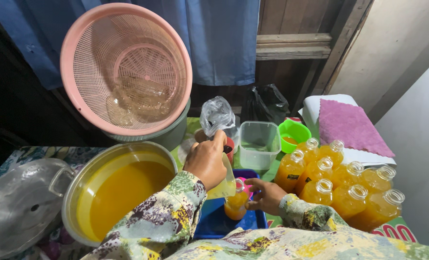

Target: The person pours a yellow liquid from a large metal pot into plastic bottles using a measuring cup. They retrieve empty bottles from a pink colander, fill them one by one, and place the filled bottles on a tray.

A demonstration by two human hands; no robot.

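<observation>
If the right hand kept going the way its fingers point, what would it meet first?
The right hand points left, its fingers already against the small bottle being filled. Past that, probably the left hand's forearm, then the big pot of orange liquid; depth is unclear.

A home kitchen corner: big pot [115, 190] of orange juice, pink colander [126, 67], wooden wall [291, 29]

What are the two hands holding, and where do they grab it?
The left hand grips a tilted jug near its top; the right hand steadies a small bottle by its side.
</observation>
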